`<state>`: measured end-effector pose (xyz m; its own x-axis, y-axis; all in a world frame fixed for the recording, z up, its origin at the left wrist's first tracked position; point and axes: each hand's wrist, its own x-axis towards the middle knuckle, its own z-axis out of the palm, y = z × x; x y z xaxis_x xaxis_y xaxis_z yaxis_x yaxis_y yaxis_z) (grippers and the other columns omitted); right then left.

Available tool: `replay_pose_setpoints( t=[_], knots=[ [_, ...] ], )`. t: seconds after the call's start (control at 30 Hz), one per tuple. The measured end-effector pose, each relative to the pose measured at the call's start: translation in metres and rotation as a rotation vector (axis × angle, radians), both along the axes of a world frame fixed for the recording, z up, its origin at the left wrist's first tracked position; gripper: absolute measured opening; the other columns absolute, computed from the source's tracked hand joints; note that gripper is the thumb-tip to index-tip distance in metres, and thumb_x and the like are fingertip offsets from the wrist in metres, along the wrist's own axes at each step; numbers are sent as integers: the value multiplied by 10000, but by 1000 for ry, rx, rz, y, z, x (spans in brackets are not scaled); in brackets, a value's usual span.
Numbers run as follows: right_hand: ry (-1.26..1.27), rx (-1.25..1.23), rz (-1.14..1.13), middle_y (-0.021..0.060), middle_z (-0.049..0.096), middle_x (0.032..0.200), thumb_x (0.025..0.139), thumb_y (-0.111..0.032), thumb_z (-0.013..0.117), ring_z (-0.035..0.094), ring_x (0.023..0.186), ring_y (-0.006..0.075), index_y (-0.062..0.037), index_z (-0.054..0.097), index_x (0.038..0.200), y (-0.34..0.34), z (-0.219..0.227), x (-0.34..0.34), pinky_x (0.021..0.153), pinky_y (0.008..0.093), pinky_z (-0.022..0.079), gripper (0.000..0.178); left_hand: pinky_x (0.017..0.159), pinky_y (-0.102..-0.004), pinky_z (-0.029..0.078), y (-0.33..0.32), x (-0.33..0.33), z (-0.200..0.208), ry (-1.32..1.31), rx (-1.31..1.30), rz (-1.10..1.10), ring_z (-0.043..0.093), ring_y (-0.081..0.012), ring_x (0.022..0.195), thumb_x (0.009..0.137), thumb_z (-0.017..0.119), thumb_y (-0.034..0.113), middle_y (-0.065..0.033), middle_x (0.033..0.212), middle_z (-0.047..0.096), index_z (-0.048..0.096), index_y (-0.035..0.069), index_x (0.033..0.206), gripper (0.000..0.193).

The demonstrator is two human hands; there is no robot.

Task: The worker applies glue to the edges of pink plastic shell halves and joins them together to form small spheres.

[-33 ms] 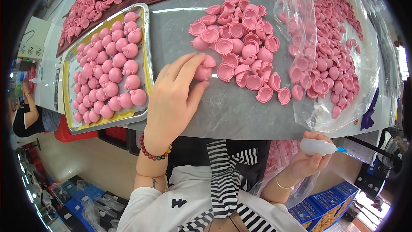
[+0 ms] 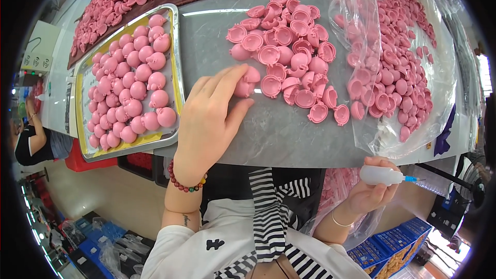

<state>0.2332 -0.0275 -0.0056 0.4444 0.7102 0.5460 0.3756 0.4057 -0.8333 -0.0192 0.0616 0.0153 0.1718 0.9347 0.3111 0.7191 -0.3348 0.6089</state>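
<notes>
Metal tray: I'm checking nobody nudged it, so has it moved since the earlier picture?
No, the metal tray shows no shift either way against the grey tabletop beside it.

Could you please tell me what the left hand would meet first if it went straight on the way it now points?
The left hand has pink pieces at its fingertips; past those, it would probably meet the pile of pink half shells, though depth is unclear.
</notes>
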Motion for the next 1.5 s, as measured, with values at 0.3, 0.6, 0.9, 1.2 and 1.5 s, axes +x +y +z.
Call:
replay_pose_setpoints(
  t=[0.3, 0.6, 0.9, 1.2, 1.5],
  knots=[
    [254, 60, 87, 73, 453, 625, 783, -394, 558, 429, 572, 156, -11, 480, 922, 3, 9, -18, 515, 248, 323, 415, 792, -300, 422, -16, -3, 1, -547, -62, -80, 531, -185, 866, 718, 571, -31, -119, 1010, 564, 494, -17, 1118, 408],
    [189, 193, 598, 5, 327, 689, 741, -431, 603, 278, 580, 116, -7, 521, 1013, 9, 18, -35, 438, 240, 203, 511, 792, -339, 469, -66, 33, -11, -1432, -767, -460, 568, -253, 937, 759, 618, 101, -267, 1102, 500, 445, -34, 1117, 420],
    [-216, 231, 423, 34, 439, 542, 799, -537, 472, 400, 445, 133, 63, 559, 823, 6, 25, -48, 376, 244, 250, 607, 892, -323, 404, -69, 32, -25, -1466, -761, -580, 475, -202, 1084, 768, 488, -102, -204, 1200, 452, 403, -33, 1170, 416],
    [-217, 179, 387, 44, 460, 536, 819, -527, 439, 406, 428, 132, 60, 566, 791, 7, 26, -53, 366, 241, 262, 600, 890, -321, 409, -69, 34, -26, -1501, -749, -558, 485, -208, 1074, 768, 523, -86, -230, 1182, 456, 406, -36, 1130, 383],
    [-230, 130, 331, 39, 449, 537, 822, -555, 401, 414, 436, 140, 44, 563, 837, 6, 26, -55, 369, 242, 285, 621, 893, -326, 412, -69, 35, -26, -1506, -735, -568, 480, -215, 1083, 763, 535, -88, -228, 1184, 454, 408, -41, 1127, 388]
  ],
)
